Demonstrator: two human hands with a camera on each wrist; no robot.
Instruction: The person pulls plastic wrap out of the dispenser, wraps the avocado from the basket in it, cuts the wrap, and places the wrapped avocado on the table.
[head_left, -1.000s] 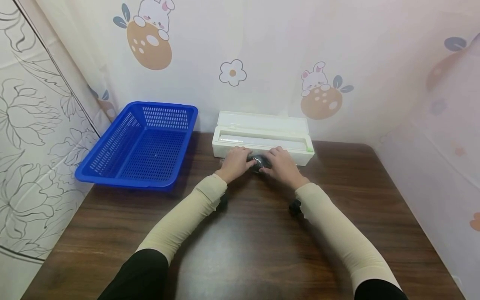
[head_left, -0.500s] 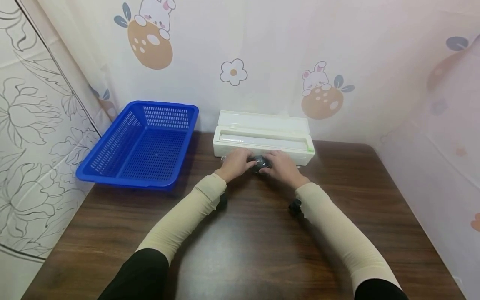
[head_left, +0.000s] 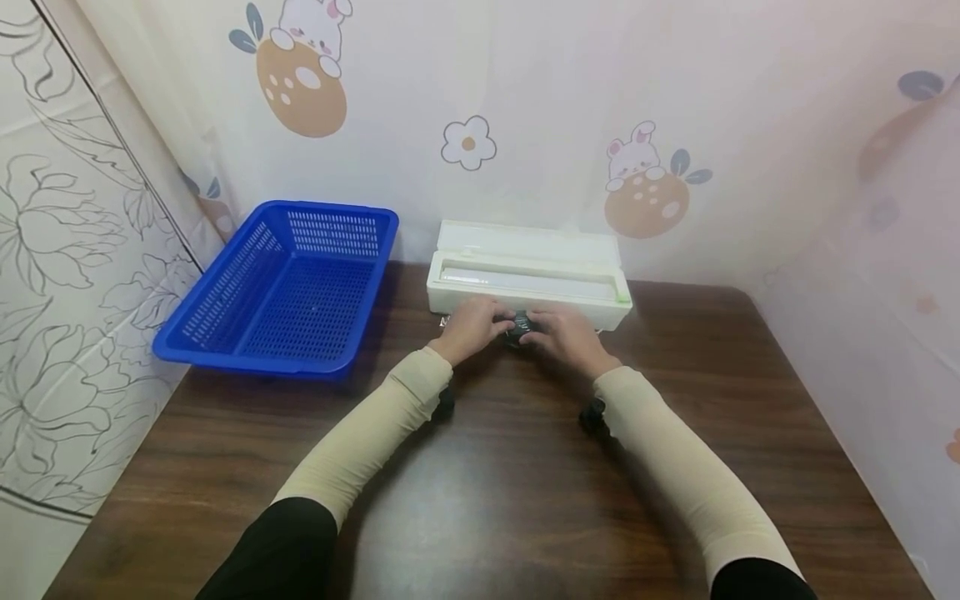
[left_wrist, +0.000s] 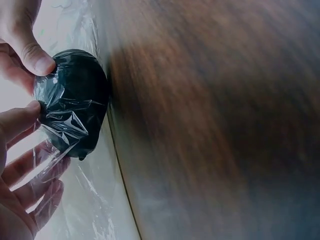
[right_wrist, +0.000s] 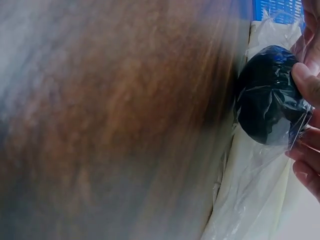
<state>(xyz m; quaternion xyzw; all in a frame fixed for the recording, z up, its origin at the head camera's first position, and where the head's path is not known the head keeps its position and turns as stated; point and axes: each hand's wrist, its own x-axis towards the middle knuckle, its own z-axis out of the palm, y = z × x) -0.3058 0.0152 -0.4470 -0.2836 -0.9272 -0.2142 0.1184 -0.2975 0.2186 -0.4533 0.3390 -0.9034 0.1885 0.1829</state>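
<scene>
A dark, rounded oval item (left_wrist: 75, 102) is wrapped in clear cling film (left_wrist: 92, 195), just in front of the white cling film dispenser (head_left: 528, 292). My left hand (head_left: 471, 329) holds its left side through the film, thumb against it and fingers spread behind. On the other side my right hand (head_left: 566, 337) grips the item and bunched film between thumb and fingers, seen closely in the right wrist view. Loose film trails down both sides of the bundle. What exactly the dark item is, I cannot tell; the hands cover part of it in the head view.
The dispenser's lid (head_left: 528, 240) stands raised at the back, against the patterned curtain (head_left: 540, 100). To the left a blue plastic basket (head_left: 300, 312) sits on the dark wooden table (head_left: 480, 500).
My right hand's fingers have drawn down from the dispenser's front edge and curled in over the item. Both hands stay in nearly the same place, folding film about it.
</scene>
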